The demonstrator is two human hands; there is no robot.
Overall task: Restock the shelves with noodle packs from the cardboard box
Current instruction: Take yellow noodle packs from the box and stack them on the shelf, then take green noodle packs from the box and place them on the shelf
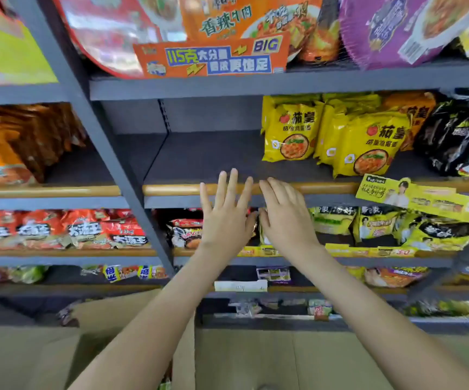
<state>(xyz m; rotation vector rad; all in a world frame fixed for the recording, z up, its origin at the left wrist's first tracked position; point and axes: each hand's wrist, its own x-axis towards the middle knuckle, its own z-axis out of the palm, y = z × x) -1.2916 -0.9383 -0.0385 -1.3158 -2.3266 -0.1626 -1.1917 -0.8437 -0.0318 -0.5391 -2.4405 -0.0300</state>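
Hands hold nothing, fingers extended — left hand (225,215), right hand (287,218) — near upright, outward-facing yellow noodle packs (363,144).

Cardboard box (115,313) cropped at the bottom edge, top-shelf noodle bowls (109,29) at the top edge

We face grey metal shelves (227,83) that fill the view from left to right. A slanted grey post (106,147) divides them left of the middle. Light wooden rails (171,190) edge the near side of the boards, and a grey back panel (213,114) closes the far side. The light is bright and even.
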